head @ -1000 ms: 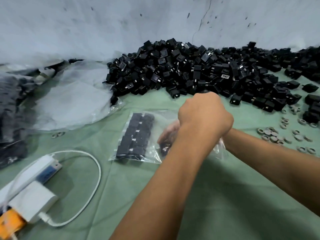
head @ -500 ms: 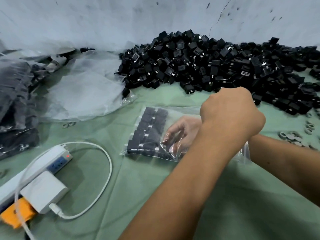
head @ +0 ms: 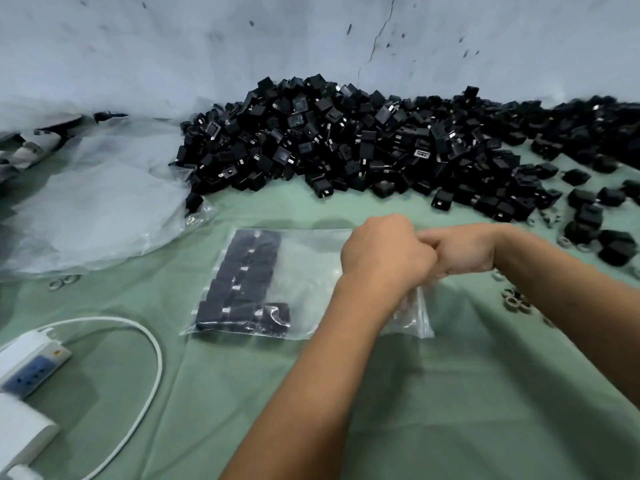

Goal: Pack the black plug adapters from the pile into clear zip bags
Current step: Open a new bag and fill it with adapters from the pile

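A clear zip bag (head: 306,271) lies flat on the green cloth (head: 450,393). Black plug adapters (head: 242,282) fill its left part in neat rows. My left hand (head: 384,258) is curled in a fist over the bag's right, open end and grips the plastic there. My right hand (head: 464,252) meets it knuckle to knuckle at the same edge, fingers curled on the bag mouth. The fingertips of both hands are hidden. A big pile of loose black plug adapters (head: 346,140) lies behind along the wall.
A large crumpled plastic sheet (head: 97,202) lies at the left. A white power strip (head: 31,365), its looping cable (head: 152,358) and a white block (head: 20,441) sit at bottom left. Small grey rings (head: 516,301) and stray adapters (head: 588,216) lie at the right.
My right hand was inside the bag by the adapters; it has drawn back out to the bag mouth beside my left hand. One more adapter now lies in the bag's near row.
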`<state>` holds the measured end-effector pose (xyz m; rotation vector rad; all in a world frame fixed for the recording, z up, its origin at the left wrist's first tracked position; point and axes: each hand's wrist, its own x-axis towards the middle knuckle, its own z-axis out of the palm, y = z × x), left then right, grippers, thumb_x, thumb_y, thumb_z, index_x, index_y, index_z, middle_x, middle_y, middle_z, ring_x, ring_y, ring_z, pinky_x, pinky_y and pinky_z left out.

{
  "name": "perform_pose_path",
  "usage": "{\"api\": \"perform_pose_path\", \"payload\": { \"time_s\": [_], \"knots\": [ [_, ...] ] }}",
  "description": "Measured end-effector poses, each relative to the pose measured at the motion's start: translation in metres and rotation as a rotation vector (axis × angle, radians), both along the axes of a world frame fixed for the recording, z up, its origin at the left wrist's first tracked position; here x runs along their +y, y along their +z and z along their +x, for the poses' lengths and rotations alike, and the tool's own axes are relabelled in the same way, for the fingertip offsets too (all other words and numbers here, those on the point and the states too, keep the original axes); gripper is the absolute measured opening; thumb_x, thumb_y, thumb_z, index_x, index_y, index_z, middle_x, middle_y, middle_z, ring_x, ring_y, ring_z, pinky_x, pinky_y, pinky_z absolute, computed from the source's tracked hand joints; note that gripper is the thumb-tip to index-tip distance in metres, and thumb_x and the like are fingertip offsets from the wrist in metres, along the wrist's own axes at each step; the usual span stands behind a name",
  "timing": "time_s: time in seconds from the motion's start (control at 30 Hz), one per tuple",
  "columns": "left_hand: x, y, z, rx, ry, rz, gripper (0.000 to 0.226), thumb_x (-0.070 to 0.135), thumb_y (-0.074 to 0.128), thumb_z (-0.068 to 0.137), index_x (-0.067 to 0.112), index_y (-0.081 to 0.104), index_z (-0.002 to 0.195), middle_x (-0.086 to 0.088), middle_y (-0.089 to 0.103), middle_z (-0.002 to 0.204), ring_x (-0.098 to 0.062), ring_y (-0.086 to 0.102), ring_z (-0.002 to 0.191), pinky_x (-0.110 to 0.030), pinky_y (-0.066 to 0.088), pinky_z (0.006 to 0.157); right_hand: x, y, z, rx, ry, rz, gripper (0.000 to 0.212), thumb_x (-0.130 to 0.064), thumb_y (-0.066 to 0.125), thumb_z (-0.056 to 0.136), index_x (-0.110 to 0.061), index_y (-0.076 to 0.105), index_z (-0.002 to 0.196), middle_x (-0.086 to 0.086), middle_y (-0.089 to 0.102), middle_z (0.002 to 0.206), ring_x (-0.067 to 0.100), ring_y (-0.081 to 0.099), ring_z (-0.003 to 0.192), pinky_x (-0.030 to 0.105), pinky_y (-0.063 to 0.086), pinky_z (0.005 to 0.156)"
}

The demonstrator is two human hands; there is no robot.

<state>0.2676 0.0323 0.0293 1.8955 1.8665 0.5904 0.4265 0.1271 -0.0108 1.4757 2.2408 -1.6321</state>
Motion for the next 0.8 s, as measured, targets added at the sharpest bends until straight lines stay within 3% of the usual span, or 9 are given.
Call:
{"api": "perform_pose_path", "payload": {
  "time_s": [0.1,0.17,0.23,0.3,0.4,0.47,0.57,0.7,0.8],
  "knots": [
    [0.002,-0.018,0.012,0.029,-0.001,-0.077,0.028,0.026,0.061,0.086,0.019,0.042,0.068,-0.001,0.046,0.074,-0.031,0.051,0.081,-0.031,0.034,0.055,0.005,0.002,0.017,0.091,-0.118,0.011,0.009,0.004,0.064,0.096,0.001,0.071,0.1,0.016,0.075,0.084,0.02,0.072,0.069,0.026,0.057,0.058],
    [0.005,-0.031,0.017,0.071,-0.007,-0.114,0.025,0.022,0.057,0.085,0.018,0.039,0.068,-0.002,0.044,0.076,-0.032,0.05,0.083,-0.032,0.036,0.059,0.021,-0.001,0.026,0.072,-0.368,0.326,0.013,0.0,0.064,0.095,-0.009,0.073,0.091,0.011,0.073,0.08,0.019,0.069,0.068,0.026,0.05,0.053],
    [0.006,-0.04,0.016,0.096,-0.011,-0.152,0.021,0.018,0.055,0.082,0.016,0.039,0.069,-0.004,0.046,0.079,-0.033,0.05,0.082,-0.033,0.037,0.06,0.036,-0.005,0.027,-0.149,-0.479,0.79,0.018,-0.002,0.062,0.091,-0.015,0.073,0.096,0.006,0.067,0.089,0.025,0.066,0.085,0.029,0.05,0.068],
    [0.008,-0.047,0.016,0.115,-0.026,-0.181,0.019,0.016,0.055,0.081,0.014,0.04,0.07,-0.006,0.049,0.08,-0.032,0.051,0.079,-0.032,0.036,0.057,0.047,-0.014,0.032,-0.388,-0.298,1.019,0.031,-0.01,0.065,0.091,-0.015,0.069,0.121,0.008,0.058,0.111,0.031,0.057,0.107,0.038,0.051,0.089],
    [0.011,-0.052,0.015,0.093,-0.028,-0.219,0.012,0.015,0.054,0.077,0.012,0.046,0.068,-0.007,0.054,0.075,-0.032,0.057,0.076,-0.029,0.036,0.051,0.06,-0.019,0.038,-0.594,-0.064,1.01,0.049,-0.009,0.05,0.1,-0.016,0.051,0.148,0.012,0.048,0.142,0.034,0.042,0.121,0.048,0.046,0.102],
    [0.012,-0.049,0.015,0.054,-0.03,-0.261,0.007,0.013,0.051,0.073,0.008,0.056,0.072,-0.01,0.064,0.076,-0.033,0.066,0.076,-0.03,0.05,0.058,0.063,-0.02,0.038,-0.683,-0.006,1.012,0.052,-0.003,0.041,0.102,-0.016,0.048,0.152,0.012,0.045,0.149,0.035,0.039,0.12,0.047,0.045,0.101],
    [0.016,-0.049,0.014,0.006,-0.026,-0.284,0.02,0.011,0.05,0.069,0.004,0.068,0.075,-0.012,0.07,0.07,-0.031,0.072,0.071,-0.038,0.064,0.071,0.062,-0.019,0.033,-0.675,-0.015,1.003,0.048,-0.003,0.046,0.101,-0.012,0.051,0.149,0.018,0.049,0.143,0.041,0.049,0.122,0.044,0.045,0.103],
    [0.02,-0.049,0.013,-0.006,-0.018,-0.298,0.024,0.013,0.048,0.064,0.005,0.069,0.07,-0.007,0.069,0.053,-0.026,0.071,0.059,-0.038,0.064,0.069,0.051,-0.013,0.023,-0.619,-0.053,1.004,0.04,-0.001,0.06,0.093,-0.01,0.062,0.131,0.015,0.062,0.125,0.038,0.06,0.114,0.046,0.051,0.094],
    [0.023,-0.05,0.011,-0.051,-0.014,-0.331,0.026,0.015,0.047,0.06,0.006,0.07,0.068,-0.007,0.068,0.052,-0.026,0.072,0.06,-0.039,0.065,0.067,0.032,-0.003,0.019,-0.638,-0.07,1.046,0.031,-0.022,0.069,0.094,-0.014,0.069,0.123,0.009,0.07,0.117,0.033,0.063,0.111,0.043,0.054,0.09]
  ]
}}
